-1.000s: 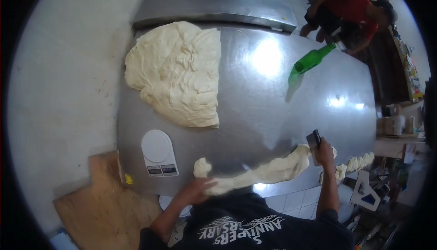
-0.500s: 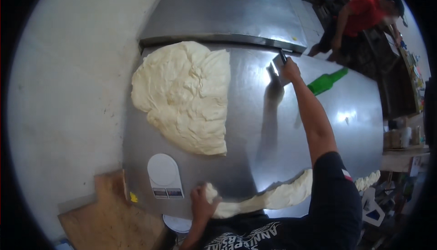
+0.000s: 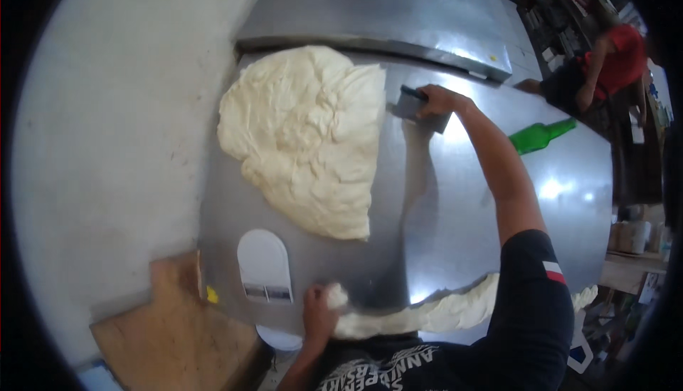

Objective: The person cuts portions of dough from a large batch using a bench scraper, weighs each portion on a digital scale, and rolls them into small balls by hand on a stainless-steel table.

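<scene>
A large, pale slab of dough (image 3: 306, 138) with a straight-cut right edge lies on the metal table (image 3: 498, 213). Just right of that edge, my right hand (image 3: 440, 101) grips a bench scraper (image 3: 410, 106) by its dark handle, the blade apart from the dough. Along the near table edge stretches a long dough strip (image 3: 434, 314), partly hidden behind my right arm. At its left end, my left hand (image 3: 319, 313) is closed around a small dough lump (image 3: 337, 296); whether the lump joins the strip I cannot tell.
A white kitchen scale (image 3: 263, 259) stands left of my left hand. The green bottle (image 3: 541, 136) lies at the right. Beyond the far edge is another metal surface (image 3: 370, 7). A person in red (image 3: 615, 64) is at the upper right; a wooden board (image 3: 178, 327) is at the lower left.
My right hand has moved left with the bench scraper, closer to the slab's cut edge. The left hand stays at the strip's end. The person in red has shifted right and down in view.
</scene>
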`<state>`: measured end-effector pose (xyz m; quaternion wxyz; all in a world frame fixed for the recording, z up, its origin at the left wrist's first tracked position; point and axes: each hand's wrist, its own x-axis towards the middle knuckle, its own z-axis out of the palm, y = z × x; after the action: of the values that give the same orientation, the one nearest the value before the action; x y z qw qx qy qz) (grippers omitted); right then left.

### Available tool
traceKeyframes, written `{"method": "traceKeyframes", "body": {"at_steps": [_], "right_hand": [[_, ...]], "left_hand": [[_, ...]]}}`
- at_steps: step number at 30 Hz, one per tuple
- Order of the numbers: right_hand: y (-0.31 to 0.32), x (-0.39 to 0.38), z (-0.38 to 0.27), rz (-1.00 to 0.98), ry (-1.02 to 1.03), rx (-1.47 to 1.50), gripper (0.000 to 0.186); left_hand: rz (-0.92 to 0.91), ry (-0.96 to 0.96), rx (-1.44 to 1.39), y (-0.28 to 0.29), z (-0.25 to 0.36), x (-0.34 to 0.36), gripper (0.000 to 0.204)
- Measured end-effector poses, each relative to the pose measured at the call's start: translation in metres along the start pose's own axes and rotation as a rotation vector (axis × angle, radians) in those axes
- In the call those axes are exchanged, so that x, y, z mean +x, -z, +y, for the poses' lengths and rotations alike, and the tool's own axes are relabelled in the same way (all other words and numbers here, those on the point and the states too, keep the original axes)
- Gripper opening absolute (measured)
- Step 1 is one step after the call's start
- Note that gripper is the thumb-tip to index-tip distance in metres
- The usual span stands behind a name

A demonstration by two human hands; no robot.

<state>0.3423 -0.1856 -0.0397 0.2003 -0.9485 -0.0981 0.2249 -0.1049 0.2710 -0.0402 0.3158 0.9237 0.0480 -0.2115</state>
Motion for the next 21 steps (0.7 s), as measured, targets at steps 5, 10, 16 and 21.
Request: {"method": "traceKeyframes", "body": {"at_steps": [5,10,16,21], "right_hand": [[-0.107,-0.143,-0.049,-0.096,-0.022,0.282,0.051],[-0.178,-0.301,-0.124,0.213,-0.375,1.211,0.047],[-0.253,-0.403,-0.210,0.370,-0.554,1.373,0.049],[-0.285,-0.421,-0.298,0.338,-0.577,1.237,0.063]], "left_hand": [[-0.018,0.082,-0.597,-0.001,-0.046,0.012,0.049],[0.117,-0.023,-0.672,0.062,-0.033,-0.004,0.047],[-0.073,-0.309,-0.457,0.067,-0.071,-0.037,0.066],[-0.232,-0.671,0.034,0.049,-0.083,-0.050,0.099]]}}
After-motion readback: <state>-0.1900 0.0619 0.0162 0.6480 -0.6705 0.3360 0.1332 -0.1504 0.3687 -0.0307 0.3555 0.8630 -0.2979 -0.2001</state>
